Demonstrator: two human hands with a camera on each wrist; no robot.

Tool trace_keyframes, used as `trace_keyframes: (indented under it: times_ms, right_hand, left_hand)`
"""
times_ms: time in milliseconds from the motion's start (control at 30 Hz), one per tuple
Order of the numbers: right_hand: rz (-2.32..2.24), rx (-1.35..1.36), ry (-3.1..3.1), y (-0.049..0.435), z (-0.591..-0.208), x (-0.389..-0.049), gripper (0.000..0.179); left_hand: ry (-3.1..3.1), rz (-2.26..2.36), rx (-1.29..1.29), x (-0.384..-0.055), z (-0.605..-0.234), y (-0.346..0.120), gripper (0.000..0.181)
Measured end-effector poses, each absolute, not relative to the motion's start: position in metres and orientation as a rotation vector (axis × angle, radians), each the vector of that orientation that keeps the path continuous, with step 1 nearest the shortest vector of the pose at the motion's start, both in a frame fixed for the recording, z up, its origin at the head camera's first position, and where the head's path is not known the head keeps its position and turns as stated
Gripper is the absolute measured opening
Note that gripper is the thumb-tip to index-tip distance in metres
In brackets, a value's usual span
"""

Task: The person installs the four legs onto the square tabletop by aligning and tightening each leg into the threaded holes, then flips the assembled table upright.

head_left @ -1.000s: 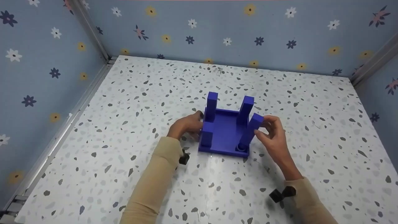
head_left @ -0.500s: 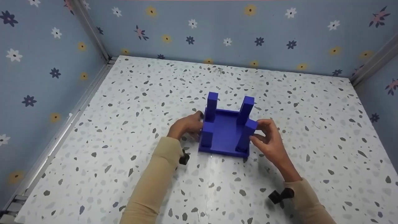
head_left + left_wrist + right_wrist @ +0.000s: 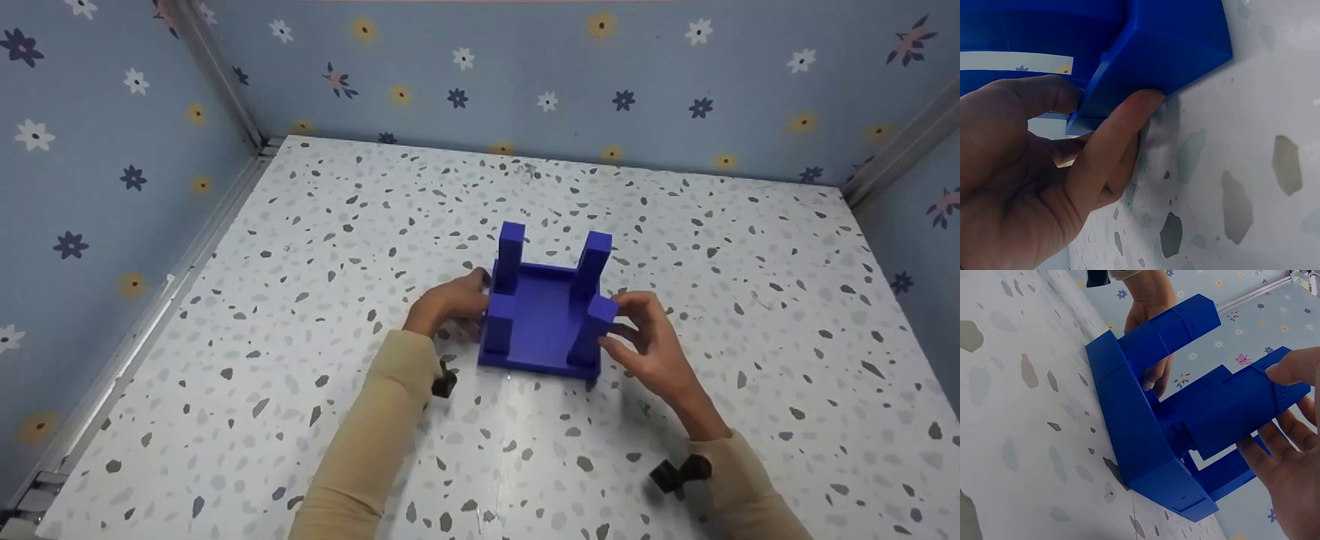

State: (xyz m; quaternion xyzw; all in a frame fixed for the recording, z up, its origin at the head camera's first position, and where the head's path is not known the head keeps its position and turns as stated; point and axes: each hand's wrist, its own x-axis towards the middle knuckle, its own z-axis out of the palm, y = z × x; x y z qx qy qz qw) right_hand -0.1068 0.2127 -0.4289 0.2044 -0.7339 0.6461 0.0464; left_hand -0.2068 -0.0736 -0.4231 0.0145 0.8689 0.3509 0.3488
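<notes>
A blue toy table lies upside down, its square top (image 3: 541, 322) flat on the surface and its legs pointing up. My right hand (image 3: 654, 349) pinches the near-right leg (image 3: 591, 331) between thumb and fingers. That leg leans slightly in the head view. At its base, the right wrist view shows a narrower round neck (image 3: 1175, 434) between leg and corner. On the opposite side, my left hand (image 3: 454, 298) grips the rim of the top; its fingers (image 3: 1120, 132) press against the rim from outside. The near-left leg (image 3: 499, 330) and both far legs stand in their corners.
White speckled tabletop (image 3: 337, 247) surrounds the toy table. Blue flowered panels (image 3: 510, 67) wall in the back and sides, with a metal rail (image 3: 217, 75) at the left corner. Black wrist cameras (image 3: 679, 472) sit at both sleeves.
My right hand has moved left and slightly down, bringing the near-right leg from a strong tilt to nearly upright and lower in its corner. My left hand stays in place.
</notes>
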Motion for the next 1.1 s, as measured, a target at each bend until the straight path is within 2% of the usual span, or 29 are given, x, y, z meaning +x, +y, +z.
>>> trace_keyframes:
  times_ms: [100,333,800,1100]
  right_hand:
    - [1.953,0.604,-2.250,0.211,-0.427,-0.106,0.048]
    - [1.991,0.549,-2.176,0.208,-0.420,-0.109,0.031]
    - [2.538,0.698,-1.979,0.206,-0.417,-0.118,0.038]
    - [2.442,0.600,-2.118,0.206,-0.413,-0.118,0.033]
  left_hand:
    - [2.250,0.907,0.033,-0.207,-0.424,-0.073,0.068]
    - [2.248,0.910,0.038,-0.207,-0.423,-0.073,0.067]
    - [2.256,0.906,0.034,-0.207,-0.426,-0.073,0.067]
    - [2.267,0.893,0.038,-0.207,-0.424,-0.073,0.070]
